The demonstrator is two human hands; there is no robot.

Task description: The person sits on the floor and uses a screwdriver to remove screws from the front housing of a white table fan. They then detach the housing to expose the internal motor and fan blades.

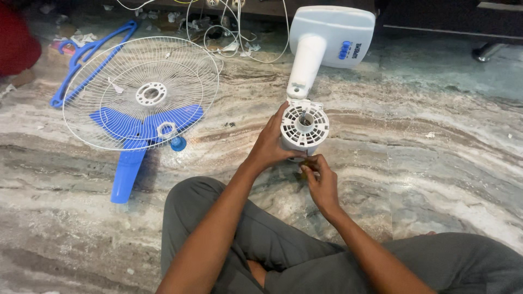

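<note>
1. On the marbled stone floor (436, 179), a person sat cross-legged in grey trousers with a partly dismantled table fan laid out in front of them.
2. The left hand (269, 144) was wrapped around the side of the white motor housing (305, 126), fingers closed on it to hold it steady.
3. The right hand (320, 177) sat just below the housing with its fingertips pinched together on something small and dark; it was too small to tell what.
4. The motor housing was attached to the white neck and base (329, 38), which lay on its side farther from the person, with its blue buttons showing.
5. As for what looked done: the front of the motor was bare, with no blade or guard on it.
6. The white wire guard (140, 92) lay well apart on the left, resting over the blue blade (136, 128).
7. A blue cap (177, 144) lay at the guard's near edge, and a blue ring (90, 57) lay beyond it.
8. What seemed left: the housing itself was in one piece on the neck, so work on it appeared unfinished.
9. White cords (239, 32) trailed by the far wall.
</note>
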